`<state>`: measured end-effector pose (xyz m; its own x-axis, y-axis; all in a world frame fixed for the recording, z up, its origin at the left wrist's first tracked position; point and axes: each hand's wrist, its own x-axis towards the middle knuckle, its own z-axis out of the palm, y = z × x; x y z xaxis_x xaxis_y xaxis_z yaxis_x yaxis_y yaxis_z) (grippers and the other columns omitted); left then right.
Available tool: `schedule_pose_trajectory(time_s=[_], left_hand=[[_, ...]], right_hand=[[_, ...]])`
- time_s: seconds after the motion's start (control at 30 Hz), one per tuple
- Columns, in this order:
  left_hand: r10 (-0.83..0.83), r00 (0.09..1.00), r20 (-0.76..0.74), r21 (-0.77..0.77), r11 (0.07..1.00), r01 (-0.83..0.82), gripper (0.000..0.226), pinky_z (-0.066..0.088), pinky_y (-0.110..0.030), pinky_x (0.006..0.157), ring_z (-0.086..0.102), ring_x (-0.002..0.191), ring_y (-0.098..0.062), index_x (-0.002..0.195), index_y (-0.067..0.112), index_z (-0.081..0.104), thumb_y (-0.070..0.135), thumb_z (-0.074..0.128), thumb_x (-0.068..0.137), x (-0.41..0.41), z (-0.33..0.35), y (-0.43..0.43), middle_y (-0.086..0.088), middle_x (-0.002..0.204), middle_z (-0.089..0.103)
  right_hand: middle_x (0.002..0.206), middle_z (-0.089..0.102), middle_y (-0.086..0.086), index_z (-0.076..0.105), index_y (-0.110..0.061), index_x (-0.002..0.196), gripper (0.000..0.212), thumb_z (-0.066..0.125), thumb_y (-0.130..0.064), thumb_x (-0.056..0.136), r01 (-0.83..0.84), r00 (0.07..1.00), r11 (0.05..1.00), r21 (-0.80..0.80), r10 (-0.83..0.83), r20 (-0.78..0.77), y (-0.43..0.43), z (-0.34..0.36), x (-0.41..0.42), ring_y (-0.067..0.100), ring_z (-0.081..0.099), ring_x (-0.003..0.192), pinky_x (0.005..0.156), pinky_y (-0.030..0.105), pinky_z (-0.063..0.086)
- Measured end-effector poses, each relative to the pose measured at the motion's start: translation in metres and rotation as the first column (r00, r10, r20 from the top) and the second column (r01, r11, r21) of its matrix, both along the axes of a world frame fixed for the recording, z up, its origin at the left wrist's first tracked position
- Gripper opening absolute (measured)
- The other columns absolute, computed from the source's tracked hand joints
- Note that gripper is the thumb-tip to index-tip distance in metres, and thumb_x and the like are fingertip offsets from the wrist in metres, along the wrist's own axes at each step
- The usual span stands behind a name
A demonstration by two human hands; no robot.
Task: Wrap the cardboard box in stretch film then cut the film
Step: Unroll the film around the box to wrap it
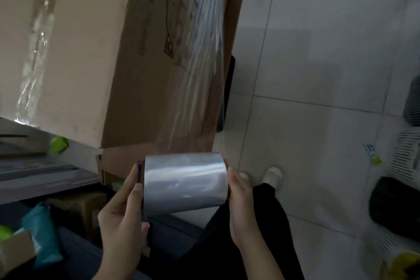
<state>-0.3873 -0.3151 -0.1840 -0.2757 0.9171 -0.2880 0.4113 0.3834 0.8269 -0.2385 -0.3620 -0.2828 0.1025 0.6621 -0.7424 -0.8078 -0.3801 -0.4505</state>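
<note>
Nearest, the left hand (123, 218) cups one end of the single stretch film roll (185, 183), fingers curled around its rim. The right hand (242, 207) presses flat against the other end, fingers held straight and together. The roll is carried level between both palms, just below the near corner of the one cardboard box (95, 48). A taut sheet of film (202, 52) runs up from the roll along the box's right edge. To the right lies open tiled floor (318, 64).
</note>
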Motion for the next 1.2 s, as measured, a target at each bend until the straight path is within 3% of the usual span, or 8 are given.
schedule_pose_trajectory(time_s=[0.1, 0.27, 0.4, 0.6, 0.8, 0.97, 1.1, 1.2], left_hand=[[-0.003, 0.999, -0.050, 0.018, 1.000, 0.004, 0.036, 0.047, -0.016, 0.091, 0.057, 0.120, -0.008, 0.114, 0.032, 0.069, 0.038, 0.061, 0.080, -0.013, 0.000, 0.002, 0.009, 0.120, 0.068], [-0.043, 0.996, -0.078, -0.006, 0.999, 0.043, 0.027, 0.048, -0.013, 0.088, 0.060, 0.115, -0.006, 0.114, 0.023, 0.070, 0.014, 0.057, 0.093, -0.029, 0.000, 0.017, 0.014, 0.112, 0.071], [-0.133, 0.986, -0.101, -0.030, 0.991, 0.131, 0.030, 0.045, -0.006, 0.083, 0.059, 0.113, -0.001, 0.118, 0.013, 0.067, 0.003, 0.050, 0.095, -0.039, 0.001, 0.031, 0.015, 0.113, 0.070], [-0.273, 0.961, -0.049, -0.110, 0.958, 0.266, 0.034, 0.047, -0.007, 0.079, 0.063, 0.100, 0.003, 0.115, 0.026, 0.070, 0.004, 0.054, 0.094, -0.071, 0.002, 0.046, 0.013, 0.115, 0.070], [-0.518, 0.855, 0.032, -0.119, 0.847, 0.517, 0.042, 0.038, -0.012, 0.099, 0.051, 0.124, -0.002, 0.122, 0.023, 0.063, 0.019, 0.055, 0.081, -0.102, 0.008, 0.075, 0.011, 0.126, 0.064], [-0.594, 0.804, 0.015, -0.138, 0.795, 0.590, 0.038, 0.037, -0.011, 0.099, 0.050, 0.123, 0.004, 0.114, 0.040, 0.063, 0.022, 0.054, 0.081, -0.116, 0.010, 0.089, 0.021, 0.124, 0.062], [-0.632, 0.775, 0.004, -0.153, 0.765, 0.625, 0.036, 0.036, -0.025, 0.105, 0.050, 0.124, 0.003, 0.116, 0.041, 0.062, 0.023, 0.053, 0.087, -0.127, 0.006, 0.095, 0.025, 0.125, 0.060], [-0.662, 0.750, 0.010, -0.126, 0.743, 0.657, 0.035, 0.037, -0.030, 0.104, 0.050, 0.124, 0.001, 0.115, 0.044, 0.062, 0.021, 0.053, 0.090, -0.132, 0.008, 0.102, 0.022, 0.128, 0.059]], right_hand=[[0.130, 0.067, 0.006, 0.062, -0.012, 0.130, 0.050, 0.052, -0.039, 0.090, 0.004, 0.999, 1.000, 0.000, -0.004, -0.038, 0.007, -0.007, -0.015, 0.018, 0.061, 0.123, 0.106, 0.036, 0.046], [0.118, 0.074, -0.002, 0.065, -0.017, 0.126, 0.046, 0.052, -0.040, 0.089, 0.020, 0.996, 1.000, -0.018, -0.022, -0.090, 0.007, -0.011, -0.035, 0.013, 0.068, 0.111, 0.084, 0.021, 0.055], [0.126, 0.070, 0.000, 0.061, -0.019, 0.132, 0.046, 0.050, -0.039, 0.093, 0.022, 0.995, 0.999, -0.043, -0.026, -0.093, 0.011, -0.007, -0.046, 0.014, 0.066, 0.115, 0.099, 0.035, 0.051], [0.105, 0.078, 0.006, 0.069, -0.011, 0.119, 0.058, 0.053, -0.049, 0.080, 0.156, 0.985, 0.982, -0.106, -0.163, -0.064, 0.010, -0.009, -0.077, 0.016, 0.074, 0.095, 0.065, 0.018, 0.056], [0.115, 0.075, 0.007, 0.071, -0.015, 0.118, 0.055, 0.053, -0.053, 0.082, 0.356, 0.934, 0.924, -0.137, -0.356, 0.025, 0.015, -0.007, -0.119, 0.020, 0.070, 0.108, 0.084, 0.027, 0.056], [0.117, 0.074, 0.006, 0.072, -0.017, 0.117, 0.050, 0.052, -0.050, 0.084, 0.475, 0.876, 0.867, -0.152, -0.482, -0.013, 0.021, -0.006, -0.145, 0.019, 0.068, 0.112, 0.090, 0.032, 0.053], [0.122, 0.070, 0.017, 0.069, -0.013, 0.120, 0.053, 0.057, -0.048, 0.082, 0.545, 0.826, 0.823, -0.159, -0.560, -0.066, 0.024, -0.005, -0.165, 0.032, 0.063, 0.118, 0.108, 0.052, 0.042], [0.123, 0.070, 0.015, 0.069, -0.013, 0.121, 0.054, 0.055, -0.048, 0.083, 0.581, 0.809, 0.804, -0.128, -0.588, -0.021, 0.028, -0.004, -0.175, 0.031, 0.063, 0.119, 0.110, 0.053, 0.040]])
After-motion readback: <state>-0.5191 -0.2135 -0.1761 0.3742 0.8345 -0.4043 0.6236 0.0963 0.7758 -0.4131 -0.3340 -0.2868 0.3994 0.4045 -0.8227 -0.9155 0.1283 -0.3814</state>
